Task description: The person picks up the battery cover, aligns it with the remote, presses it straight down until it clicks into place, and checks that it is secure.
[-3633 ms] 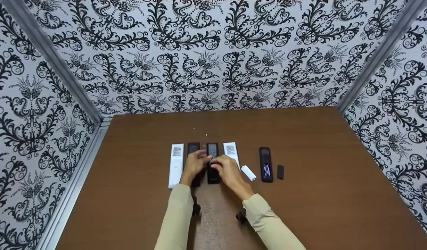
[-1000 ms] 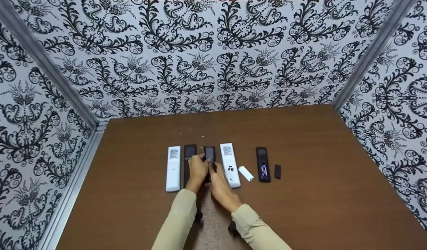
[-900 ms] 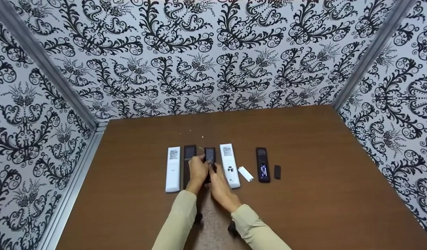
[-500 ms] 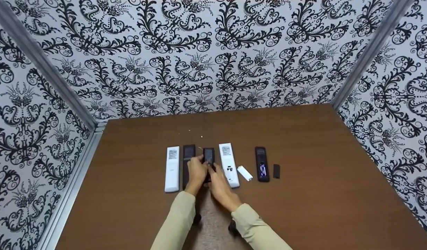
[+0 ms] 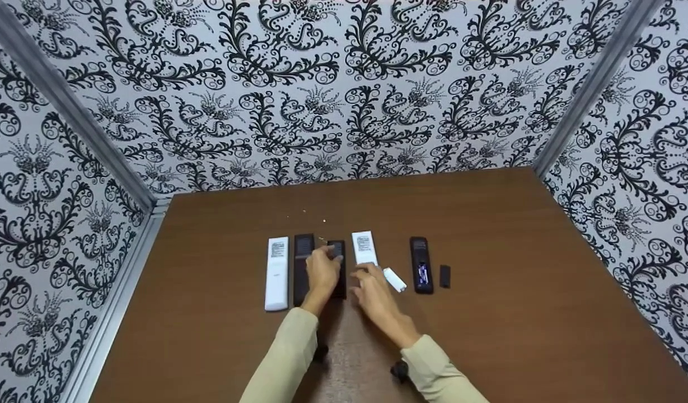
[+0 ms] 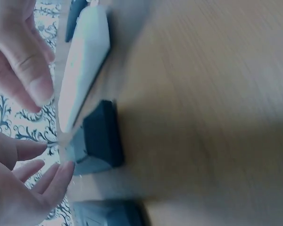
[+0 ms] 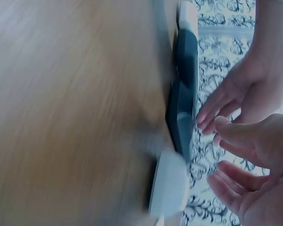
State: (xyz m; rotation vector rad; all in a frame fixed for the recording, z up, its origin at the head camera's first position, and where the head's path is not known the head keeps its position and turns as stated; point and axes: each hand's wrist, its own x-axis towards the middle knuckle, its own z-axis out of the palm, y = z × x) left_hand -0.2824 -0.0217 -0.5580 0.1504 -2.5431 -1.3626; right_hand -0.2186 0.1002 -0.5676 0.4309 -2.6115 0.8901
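My left hand (image 5: 323,272) is over a black remote control (image 5: 339,289) lying back up, its fingers loosely bent at the remote's upper half; the left wrist view shows fingertips beside the near remote's (image 6: 104,136) edge, and I cannot tell whether they touch. My right hand (image 5: 375,296) hovers with relaxed, spread fingers over the lower part of a white remote (image 5: 364,249), hiding that part. It holds nothing. A white battery cover (image 5: 395,279) lies just right of the right hand. To the left hand's left lies a dark brown remote (image 5: 300,271).
Another white remote (image 5: 276,274) lies at the row's left end. At right is a black remote (image 5: 421,252) with batteries (image 5: 423,274) showing in its uncovered compartment, beside a small dark cover (image 5: 445,276). Tiny light bits lie behind the row on the brown table (image 5: 489,336).
My right hand has left the middle black remote and moved right over the white remote, covering its open compartment. The left hand stays at the black remote, its fingers shifted slightly.
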